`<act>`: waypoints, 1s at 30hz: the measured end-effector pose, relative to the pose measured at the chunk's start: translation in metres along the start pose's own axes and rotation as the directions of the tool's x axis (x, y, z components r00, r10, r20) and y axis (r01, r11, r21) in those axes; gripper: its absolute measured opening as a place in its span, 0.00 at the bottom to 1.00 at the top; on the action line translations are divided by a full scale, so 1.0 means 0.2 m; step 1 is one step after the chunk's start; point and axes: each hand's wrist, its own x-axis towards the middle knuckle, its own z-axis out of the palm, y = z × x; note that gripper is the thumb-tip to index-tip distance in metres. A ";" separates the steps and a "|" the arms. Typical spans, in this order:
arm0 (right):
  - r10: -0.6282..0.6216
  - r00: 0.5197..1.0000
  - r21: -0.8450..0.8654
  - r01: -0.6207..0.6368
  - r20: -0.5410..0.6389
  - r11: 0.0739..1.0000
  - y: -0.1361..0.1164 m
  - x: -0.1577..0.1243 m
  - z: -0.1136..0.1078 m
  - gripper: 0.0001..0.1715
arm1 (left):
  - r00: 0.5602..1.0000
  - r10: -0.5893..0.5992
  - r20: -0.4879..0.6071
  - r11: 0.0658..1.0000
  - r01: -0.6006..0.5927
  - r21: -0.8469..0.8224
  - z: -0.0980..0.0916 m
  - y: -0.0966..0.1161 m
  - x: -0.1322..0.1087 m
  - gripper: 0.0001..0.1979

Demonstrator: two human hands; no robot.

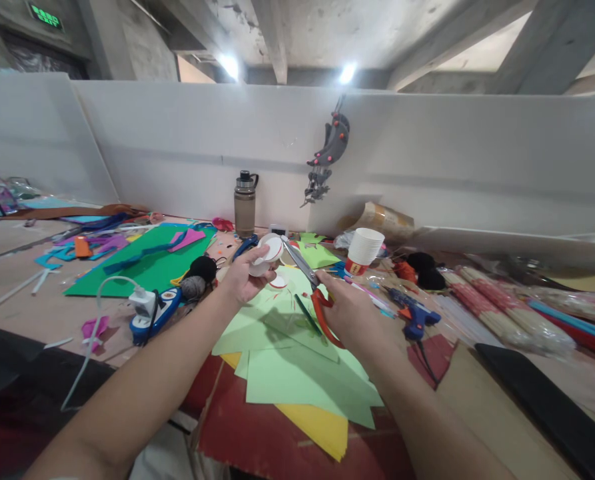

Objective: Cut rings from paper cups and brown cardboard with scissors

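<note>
A: What is the left hand (247, 277) holding?

B: It is gripping a round white cup piece (272, 248), the fingers curling about its side. The piece is being held above a pile of pale green sheets (297, 377).

A: And the right hand (350, 308)?

B: It is holding the orange-handled scissors (306, 267), fingers wrapping around the handles. The blades are pointing away from that hand and toward the left one, their tips lying right by the edge of the cup piece. Whether they are touching it, I am unable to tell.

A: What is lying beneath?

B: The green sheets are spreading below and between both hands, with yellow paper (322, 433) showing underneath on the side nearer the body. A dark green stick (307, 315) is resting on the sheets, just left of the right hand.

A: And around them?

B: Left of the left hand, a black ball (203, 268) is lying near, a blue power strip (170, 303) farther out. Beyond the left hand, a bottle (245, 208) is standing upright. Beyond the right hand, a stack of paper cups (365, 247) is standing; to that hand's right, a blue glue gun (416, 317) is lying.
</note>
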 end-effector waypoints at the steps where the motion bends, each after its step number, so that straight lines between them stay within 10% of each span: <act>1: -0.001 1.000 0.006 0.001 0.000 1.000 0.00 0.00 0.00 0.26 | 0.999 -0.039 0.011 0.998 0.039 -0.040 0.00 0.00 0.00 0.08; 21: 0.145 0.987 0.306 -0.158 0.065 0.939 0.04 0.03 -0.02 0.22 | 0.994 0.102 -0.036 0.974 -0.092 0.207 -0.01 -0.01 0.01 0.11; 30: 0.292 0.869 -0.186 -0.235 0.400 0.954 0.22 0.06 0.10 0.18 | 0.995 -0.091 0.032 0.889 0.067 0.452 -0.07 -0.10 0.04 0.14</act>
